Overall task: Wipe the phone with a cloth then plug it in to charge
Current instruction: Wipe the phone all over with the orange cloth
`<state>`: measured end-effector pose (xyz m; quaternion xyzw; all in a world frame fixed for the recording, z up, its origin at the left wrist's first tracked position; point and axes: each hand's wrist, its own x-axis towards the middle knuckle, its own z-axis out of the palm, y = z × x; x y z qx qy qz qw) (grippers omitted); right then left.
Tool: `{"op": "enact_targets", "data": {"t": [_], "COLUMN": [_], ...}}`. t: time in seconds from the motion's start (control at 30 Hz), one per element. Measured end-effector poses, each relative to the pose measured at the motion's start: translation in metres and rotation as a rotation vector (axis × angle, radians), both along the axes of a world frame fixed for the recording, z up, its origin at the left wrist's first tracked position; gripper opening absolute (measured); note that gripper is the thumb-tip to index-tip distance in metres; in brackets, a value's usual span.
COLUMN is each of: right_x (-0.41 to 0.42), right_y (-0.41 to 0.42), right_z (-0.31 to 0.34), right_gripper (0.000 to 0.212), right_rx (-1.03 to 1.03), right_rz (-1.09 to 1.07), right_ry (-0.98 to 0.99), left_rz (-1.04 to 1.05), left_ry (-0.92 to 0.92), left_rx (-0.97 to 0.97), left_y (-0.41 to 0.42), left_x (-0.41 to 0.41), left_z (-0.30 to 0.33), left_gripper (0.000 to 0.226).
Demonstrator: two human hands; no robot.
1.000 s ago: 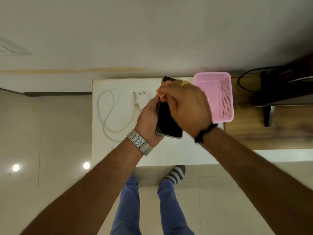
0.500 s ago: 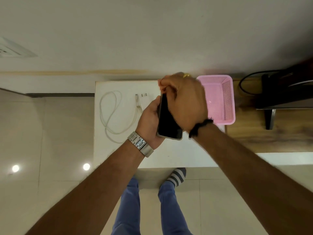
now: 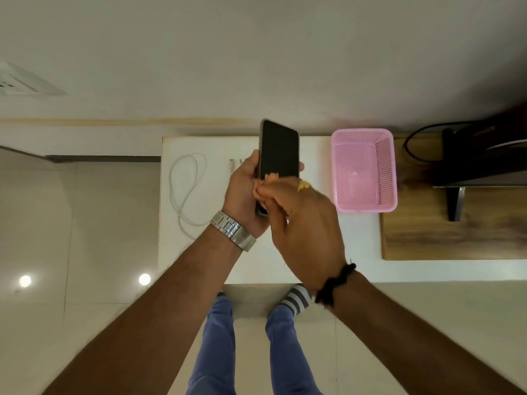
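Observation:
A black phone [image 3: 279,151] with a dark screen is held upright over the white table [image 3: 199,258] in my left hand [image 3: 242,192], which wears a metal watch. My right hand [image 3: 305,223] pinches a small peach-coloured cloth [image 3: 265,186] against the lower part of the screen. The cloth is mostly hidden in my fingers. A white charging cable [image 3: 185,189] lies looped on the table to the left. Its plug end and the white adapter [image 3: 232,165] peek out just behind my left hand.
A pink plastic basket [image 3: 363,169] stands on the table right of the phone. Further right, a wooden surface [image 3: 427,238] carries a black device [image 3: 479,155] with a black cord. A white wall plate [image 3: 20,82] shows at far left. My legs are below the table edge.
My right hand with the cloth has slid from the top of the phone down to its lower end, uncovering most of the screen. The left hand keeps hold of the phone.

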<state>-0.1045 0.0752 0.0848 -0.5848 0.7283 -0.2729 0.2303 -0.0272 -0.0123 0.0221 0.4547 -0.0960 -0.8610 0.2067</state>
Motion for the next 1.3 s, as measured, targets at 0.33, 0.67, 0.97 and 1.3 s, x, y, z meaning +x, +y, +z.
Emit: {"op": "enact_targets", "data": {"t": [0.33, 0.67, 0.97, 1.3], "right_x": [-0.031, -0.023, -0.047, -0.051], "right_y": [0.023, 0.014, -0.048, -0.068], "right_z": [-0.014, -0.007, -0.005, -0.007], "right_gripper": [0.019, 0.017, 0.028, 0.03], "right_rx": [0.019, 0.005, -0.005, 0.033], "right_rz": [0.031, 0.103, -0.028, -0.056], "right_ry": [0.085, 0.092, 0.108, 0.114], "left_rz": [-0.01, 0.007, 0.057, 0.025], "left_ry": [0.009, 0.046, 0.128, 0.118], "left_rx": [-0.047, -0.047, 0.038, 0.043], "left_y": [0.003, 0.001, 0.008, 0.012], "left_x": [-0.023, -0.012, -0.004, -0.001], "left_z": [-0.002, -0.002, -0.008, -0.007], "left_gripper": [0.066, 0.063, 0.046, 0.045]}}
